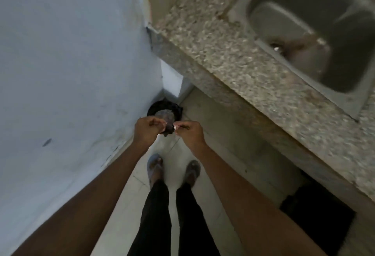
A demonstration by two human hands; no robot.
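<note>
Both my arms reach forward and down over the floor. My left hand [147, 130] and my right hand [189, 133] pinch a small dark, crumpled thing [168, 128] between them, each by one side; what it is I cannot tell. Right below and beyond it stands a round bin lined with a black bag [156, 106] in the corner of the floor, with greyish stuff [165, 114] lying inside it.
A pale blue wall [71, 62] runs along the left. A speckled stone counter [233, 67] with a steel sink [316, 38] fills the right. My feet in sandals [155, 167] stand on a light tiled floor. A dark opening [316, 217] lies under the counter.
</note>
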